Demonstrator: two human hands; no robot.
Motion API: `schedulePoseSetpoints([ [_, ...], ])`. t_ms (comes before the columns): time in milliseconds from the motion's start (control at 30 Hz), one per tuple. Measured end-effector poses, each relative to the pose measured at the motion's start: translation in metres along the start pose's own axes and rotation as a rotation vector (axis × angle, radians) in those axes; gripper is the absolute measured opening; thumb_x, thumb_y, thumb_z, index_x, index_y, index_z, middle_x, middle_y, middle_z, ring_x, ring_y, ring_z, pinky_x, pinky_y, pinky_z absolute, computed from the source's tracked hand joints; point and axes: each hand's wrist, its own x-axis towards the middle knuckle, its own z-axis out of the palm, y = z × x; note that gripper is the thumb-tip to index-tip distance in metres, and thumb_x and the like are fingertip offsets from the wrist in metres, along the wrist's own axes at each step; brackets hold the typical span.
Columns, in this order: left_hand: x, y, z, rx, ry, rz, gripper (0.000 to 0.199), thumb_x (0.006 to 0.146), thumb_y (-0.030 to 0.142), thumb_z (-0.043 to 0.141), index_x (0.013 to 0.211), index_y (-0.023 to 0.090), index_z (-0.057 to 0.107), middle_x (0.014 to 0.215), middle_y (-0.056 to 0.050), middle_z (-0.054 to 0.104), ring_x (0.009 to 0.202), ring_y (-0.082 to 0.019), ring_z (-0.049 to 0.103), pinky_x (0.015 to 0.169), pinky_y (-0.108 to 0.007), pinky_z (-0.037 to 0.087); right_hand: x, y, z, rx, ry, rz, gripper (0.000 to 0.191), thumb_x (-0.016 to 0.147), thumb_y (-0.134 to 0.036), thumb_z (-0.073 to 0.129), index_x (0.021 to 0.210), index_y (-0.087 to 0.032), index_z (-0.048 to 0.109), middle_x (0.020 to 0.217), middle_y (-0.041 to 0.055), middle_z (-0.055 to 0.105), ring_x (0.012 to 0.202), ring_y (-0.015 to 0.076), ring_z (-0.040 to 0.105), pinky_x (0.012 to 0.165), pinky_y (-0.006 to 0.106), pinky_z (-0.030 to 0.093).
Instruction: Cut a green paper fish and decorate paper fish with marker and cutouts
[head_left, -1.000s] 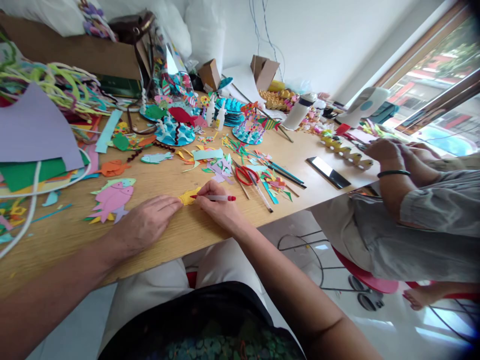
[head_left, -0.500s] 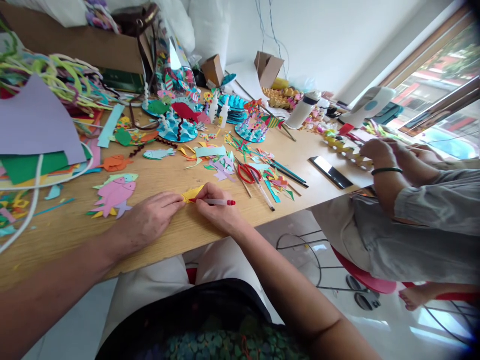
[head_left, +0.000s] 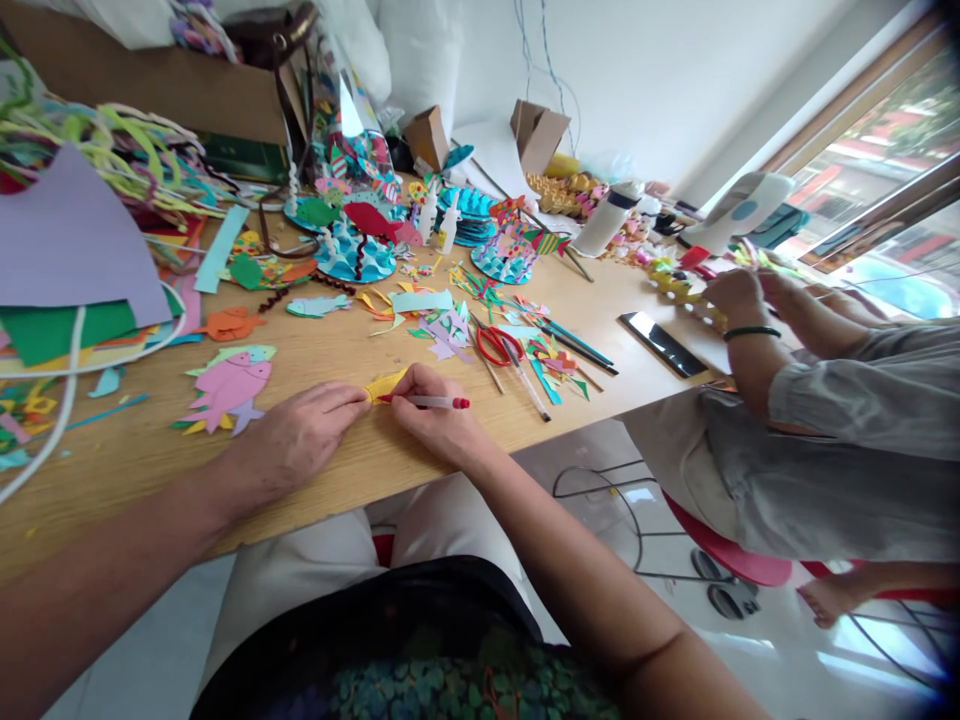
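Yellow Paper Cut-Out Under Red Pen, With Two Hands

Item 1: small yellow paper cut-out (head_left: 386,383), lying on the pale wood-grain table (head_left: 322,352) near its front edge, between the hands; outline partly hidden.
Item 2: slim pale-barrelled pen with red tip and red end (head_left: 441,402), its tip at the cut-out; actual contact too small to confirm.
Item 3: right hand (head_left: 436,412), grasping the pen between thumb and fingers.
Item 4: left hand (head_left: 313,425), laid low, fingers together, tips at the cut-out's left end; whether pinching or merely pressing, cannot tell.
Item 5: stacked fish-shaped paper pieces, pink uppermost (head_left: 234,385), left of the left hand.
Item 6: red-handled scissors (head_left: 499,346), beyond the right hand.

Risks, as judged: light pressure from the left fingertips could let the cut-out swivel, skewing a stroke; a pen slip over its narrow edge could mark the table; the right hand brushing wet ink could smear it; a leftward-drifting left forearm could scatter the fish stack.
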Motion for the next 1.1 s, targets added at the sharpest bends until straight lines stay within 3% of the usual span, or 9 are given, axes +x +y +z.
schedulePoseSetpoints([
  [500, -0.001, -0.002, 0.003, 0.031, 0.031, 0.011, 0.038, 0.090, 0.016, 0.031, 0.113, 0.018, 0.061, 0.115, -0.008, 0.066, 0.112, -0.022, 0.057, 0.097, -0.039, 0.048, -0.001, -0.001, -0.004, 0.121, 0.027, 0.022, 0.005, 0.070, -0.018, 0.049, 0.066, -0.020, 0.046, 0.061, -0.0047, 0.049, 0.057, 0.0103, 0.044, 0.053, 0.023, 0.033],
  [867, 0.005, 0.003, -0.006, 0.142, 0.070, 0.132, 0.036, 0.090, 0.011, 0.034, 0.107, 0.004, 0.065, 0.106, -0.016, 0.068, 0.103, -0.025, 0.062, 0.092, -0.038, 0.051, -0.001, 0.001, 0.000, 0.056, 0.016, -0.005, 0.005, 0.071, -0.019, 0.051, 0.068, -0.021, 0.047, 0.061, -0.0052, 0.051, 0.056, 0.0100, 0.045, 0.053, 0.022, 0.034],
  [1100, 0.006, 0.005, -0.009, 0.144, 0.090, 0.159, 0.035, 0.089, 0.009, 0.035, 0.105, 0.004, 0.066, 0.103, -0.015, 0.069, 0.100, -0.024, 0.063, 0.092, -0.036, 0.052, 0.002, 0.000, 0.000, 0.169, 0.039, 0.038, 0.003, 0.071, -0.019, 0.049, 0.069, -0.020, 0.048, 0.061, -0.0050, 0.050, 0.055, 0.0100, 0.045, 0.052, 0.023, 0.034],
])
